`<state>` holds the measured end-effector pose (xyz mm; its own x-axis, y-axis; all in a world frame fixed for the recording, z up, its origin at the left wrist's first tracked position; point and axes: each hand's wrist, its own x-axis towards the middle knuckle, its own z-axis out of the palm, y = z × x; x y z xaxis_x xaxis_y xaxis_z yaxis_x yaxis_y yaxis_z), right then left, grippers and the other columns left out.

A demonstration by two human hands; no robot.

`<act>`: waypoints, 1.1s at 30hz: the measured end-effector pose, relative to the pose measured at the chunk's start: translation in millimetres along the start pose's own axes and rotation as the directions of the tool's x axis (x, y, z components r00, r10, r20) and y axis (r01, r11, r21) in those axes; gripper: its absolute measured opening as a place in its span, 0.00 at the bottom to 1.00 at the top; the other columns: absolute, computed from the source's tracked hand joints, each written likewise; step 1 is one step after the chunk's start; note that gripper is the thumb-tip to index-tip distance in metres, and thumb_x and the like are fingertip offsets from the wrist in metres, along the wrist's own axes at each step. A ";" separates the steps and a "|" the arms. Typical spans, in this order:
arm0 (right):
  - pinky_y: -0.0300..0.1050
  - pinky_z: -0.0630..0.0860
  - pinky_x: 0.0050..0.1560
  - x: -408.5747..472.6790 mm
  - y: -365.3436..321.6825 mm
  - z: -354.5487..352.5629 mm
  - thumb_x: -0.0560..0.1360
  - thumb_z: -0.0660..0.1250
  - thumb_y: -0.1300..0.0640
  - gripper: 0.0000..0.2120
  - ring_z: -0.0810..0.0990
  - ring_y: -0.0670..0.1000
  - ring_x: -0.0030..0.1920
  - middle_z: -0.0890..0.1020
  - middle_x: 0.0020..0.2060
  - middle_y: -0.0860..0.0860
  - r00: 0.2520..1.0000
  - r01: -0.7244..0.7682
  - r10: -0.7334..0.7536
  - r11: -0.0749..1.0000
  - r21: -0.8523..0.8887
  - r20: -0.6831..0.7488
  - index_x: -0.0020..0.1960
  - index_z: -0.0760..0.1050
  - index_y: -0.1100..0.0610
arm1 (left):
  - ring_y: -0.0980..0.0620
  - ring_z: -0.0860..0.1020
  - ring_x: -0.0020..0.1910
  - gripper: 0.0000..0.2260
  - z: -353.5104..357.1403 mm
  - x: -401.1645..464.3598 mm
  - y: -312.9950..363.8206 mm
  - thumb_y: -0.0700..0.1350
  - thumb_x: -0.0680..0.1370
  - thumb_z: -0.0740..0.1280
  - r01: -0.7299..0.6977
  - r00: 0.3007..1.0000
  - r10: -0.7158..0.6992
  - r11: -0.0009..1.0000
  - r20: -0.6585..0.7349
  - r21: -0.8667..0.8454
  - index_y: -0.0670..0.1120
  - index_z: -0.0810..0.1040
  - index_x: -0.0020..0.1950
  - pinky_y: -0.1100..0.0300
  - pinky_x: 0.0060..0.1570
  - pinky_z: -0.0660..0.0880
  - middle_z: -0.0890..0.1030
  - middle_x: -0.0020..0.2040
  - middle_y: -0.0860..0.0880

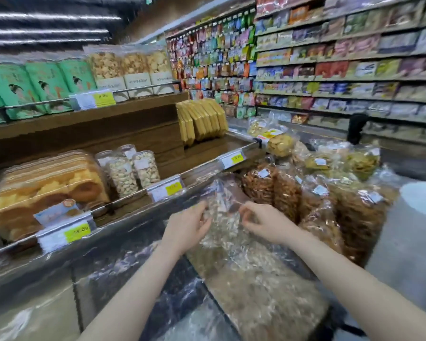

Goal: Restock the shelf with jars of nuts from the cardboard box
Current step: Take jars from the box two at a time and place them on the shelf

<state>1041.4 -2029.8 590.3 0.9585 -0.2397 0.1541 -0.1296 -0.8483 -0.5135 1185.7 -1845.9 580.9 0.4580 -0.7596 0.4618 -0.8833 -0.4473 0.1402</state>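
Note:
Both hands hold one clear container of pale nuts [223, 217], blurred, just above a stack of similar clear packs [253, 286] in front of me. My left hand [187, 228] grips its left side and my right hand [268, 223] grips its right side. On the wooden lower shelf [197, 156] to the left stand clear jars of pale nuts [133, 169], with bare shelf to their right. No cardboard box shows clearly.
Packs of golden cakes [47, 190] fill the lower shelf's left end; yellow packets [202, 121] stand at its far end. Green bags [37, 84] line the upper shelf. Bags of brown snacks [312, 193] pile to the right. A white roll [421, 200] sits far right.

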 end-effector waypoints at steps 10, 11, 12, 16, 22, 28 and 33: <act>0.43 0.71 0.43 -267.0 19.4 21.1 0.75 0.64 0.54 0.10 0.73 0.46 0.41 0.77 0.43 0.45 0.873 -0.462 0.453 0.887 -0.009 -0.178 0.56 0.72 0.53 | 0.45 0.81 0.36 0.17 53.6 -70.3 168.0 0.54 0.74 0.60 -0.562 0.793 0.598 0.792 0.117 -0.238 0.45 0.75 0.55 0.58 0.30 0.71 0.82 0.38 0.49; 0.42 0.70 0.43 -291.5 22.8 19.9 0.74 0.65 0.55 0.11 0.73 0.45 0.39 0.78 0.43 0.45 0.841 -0.511 0.503 0.859 0.011 -0.202 0.56 0.73 0.53 | 0.46 0.81 0.36 0.15 56.0 -75.9 190.2 0.53 0.75 0.61 -0.608 0.754 0.647 0.753 0.112 -0.252 0.46 0.75 0.54 0.58 0.29 0.71 0.82 0.38 0.49; 0.42 0.71 0.43 -315.4 26.5 18.6 0.74 0.65 0.56 0.11 0.73 0.45 0.38 0.79 0.44 0.46 0.808 -0.552 0.546 0.833 0.040 -0.221 0.56 0.73 0.54 | 0.46 0.81 0.37 0.15 59.8 -81.2 212.6 0.54 0.76 0.59 -0.633 0.718 0.685 0.718 0.127 -0.291 0.46 0.74 0.55 0.57 0.31 0.73 0.81 0.39 0.49; 0.44 0.74 0.46 -409.7 37.8 13.5 0.73 0.65 0.56 0.10 0.73 0.41 0.34 0.77 0.43 0.41 0.646 -0.692 0.711 0.699 0.181 -0.279 0.55 0.74 0.52 | 0.48 0.79 0.48 0.15 76.3 -105.4 303.9 0.50 0.78 0.60 -0.646 0.613 0.773 0.611 0.167 -0.457 0.46 0.70 0.63 0.56 0.41 0.70 0.81 0.49 0.49; 0.36 0.68 0.40 -568.4 49.0 7.3 0.73 0.68 0.58 0.12 0.75 0.49 0.39 0.78 0.43 0.47 0.370 -0.781 0.890 0.454 0.429 -0.267 0.56 0.75 0.57 | 0.50 0.78 0.50 0.15 105.2 -166.0 444.4 0.48 0.78 0.61 -0.673 0.422 0.878 0.469 0.225 -0.572 0.47 0.70 0.64 0.59 0.47 0.68 0.78 0.55 0.52; 0.39 0.71 0.47 -748.1 70.2 10.7 0.73 0.66 0.59 0.07 0.78 0.50 0.46 0.78 0.43 0.49 0.083 -0.766 0.970 0.209 0.607 -0.230 0.52 0.74 0.54 | 0.50 0.78 0.53 0.17 123.1 -240.4 602.2 0.47 0.79 0.61 -0.624 0.290 0.925 0.376 0.244 -0.685 0.47 0.69 0.66 0.60 0.53 0.70 0.77 0.58 0.51; 0.40 0.74 0.45 -860.3 85.6 11.6 0.73 0.66 0.63 0.10 0.78 0.51 0.45 0.80 0.46 0.54 -0.127 -0.692 0.980 0.025 0.722 -0.156 0.54 0.75 0.57 | 0.48 0.78 0.53 0.17 139.2 -290.3 706.3 0.49 0.78 0.61 -0.604 0.188 0.940 0.340 0.286 -0.721 0.48 0.68 0.67 0.57 0.50 0.71 0.78 0.59 0.51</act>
<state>208.6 -1890.7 404.0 -0.2881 -0.8742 -0.3908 -0.4829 0.4851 -0.7291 442.9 -2007.1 424.0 -0.7154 -0.6980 -0.0323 -0.6492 0.6469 0.4002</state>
